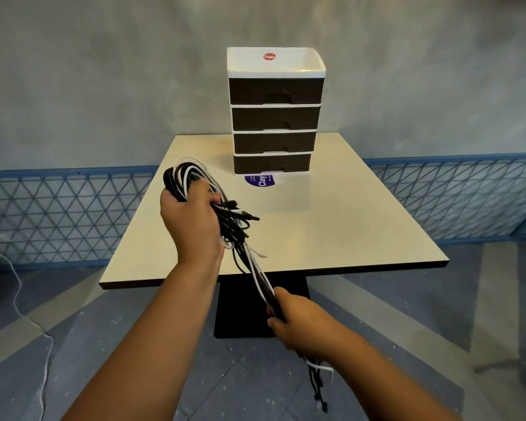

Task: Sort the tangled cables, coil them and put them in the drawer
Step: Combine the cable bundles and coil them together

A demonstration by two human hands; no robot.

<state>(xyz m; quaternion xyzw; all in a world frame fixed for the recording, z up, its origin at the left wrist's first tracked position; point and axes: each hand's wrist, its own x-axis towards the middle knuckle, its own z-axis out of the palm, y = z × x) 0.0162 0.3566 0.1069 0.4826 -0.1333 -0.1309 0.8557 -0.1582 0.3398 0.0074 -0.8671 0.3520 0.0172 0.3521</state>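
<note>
The cables (240,238), black and white, run as one bundle between both hands, long axis slanting down from the left hand (192,217), which grips the looped end above the counter (346,226), toward the right hand (295,320), fist-clenched around the strands nearer the body. The closed drawer (274,117) unit stands beyond the left hand.

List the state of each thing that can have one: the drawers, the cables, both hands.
Black-and-white bundle of cables: tangled, held in the air, not yet coiled.
Four dark brown plastic drawers in the white unit: all closed.
Left hand: grips the looped part of the bundle.
Right hand: grips the hanging strands; the ends dangle below it.
Cream square table: carries the drawer unit.
</note>
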